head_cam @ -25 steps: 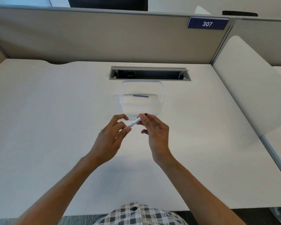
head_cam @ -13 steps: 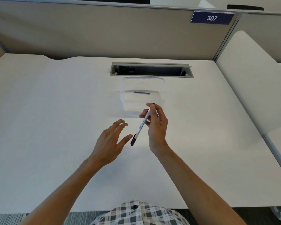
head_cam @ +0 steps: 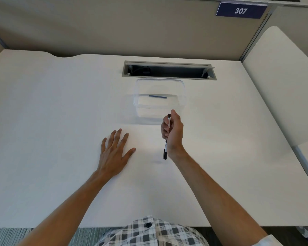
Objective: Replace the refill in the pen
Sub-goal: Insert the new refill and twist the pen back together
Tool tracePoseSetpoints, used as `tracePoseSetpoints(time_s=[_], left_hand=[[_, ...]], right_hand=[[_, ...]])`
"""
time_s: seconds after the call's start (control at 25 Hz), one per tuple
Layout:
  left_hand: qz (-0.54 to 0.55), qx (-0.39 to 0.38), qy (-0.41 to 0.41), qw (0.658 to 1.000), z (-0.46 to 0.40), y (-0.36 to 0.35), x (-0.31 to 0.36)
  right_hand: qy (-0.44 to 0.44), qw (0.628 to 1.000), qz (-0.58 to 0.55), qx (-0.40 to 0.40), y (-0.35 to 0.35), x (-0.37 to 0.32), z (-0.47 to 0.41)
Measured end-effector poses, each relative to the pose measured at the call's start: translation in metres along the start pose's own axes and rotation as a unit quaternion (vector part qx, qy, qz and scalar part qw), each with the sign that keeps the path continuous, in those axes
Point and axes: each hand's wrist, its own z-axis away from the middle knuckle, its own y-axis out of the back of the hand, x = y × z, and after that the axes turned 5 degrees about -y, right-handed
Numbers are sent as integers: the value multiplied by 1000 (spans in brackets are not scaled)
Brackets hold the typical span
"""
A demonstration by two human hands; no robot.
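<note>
My right hand [head_cam: 173, 134] grips a white pen [head_cam: 167, 134] with black ends, held nearly upright above the desk, its lower black end pointing down toward me. My left hand [head_cam: 115, 150] lies flat on the desk to the left of the pen, fingers spread, holding nothing. Just beyond my right hand stands a clear plastic container [head_cam: 182, 93], and a short dark blue refill [head_cam: 158, 96] lies inside it.
The white desk [head_cam: 52, 112] has an open cable slot [head_cam: 168, 71] behind the container. Beige partition walls close off the back and right, with a blue sign reading 307 [head_cam: 240, 10]. A second desk panel [head_cam: 281, 89] rises at the right.
My left hand has let go of the pen and dropped flat on the desk. My right hand has swung the pen from a slant to nearly upright.
</note>
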Motion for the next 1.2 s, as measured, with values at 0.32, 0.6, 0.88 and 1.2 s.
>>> tracePoseSetpoints(time_s=[0.32, 0.6, 0.88, 1.2], left_hand=[[-9, 2, 6, 1000, -2, -6, -2], [-10, 8, 6, 1000, -2, -8, -2], [-10, 11, 7, 1000, -3, -10, -4], [-9, 15, 5, 1000, -2, -10, -4]], right_hand=[[107, 991, 74, -2, -6, 13, -9], [178, 975, 133, 6, -1, 27, -13], [220, 965, 143, 15, -3, 34, -15], [223, 963, 147, 14, -2, 31, -16]])
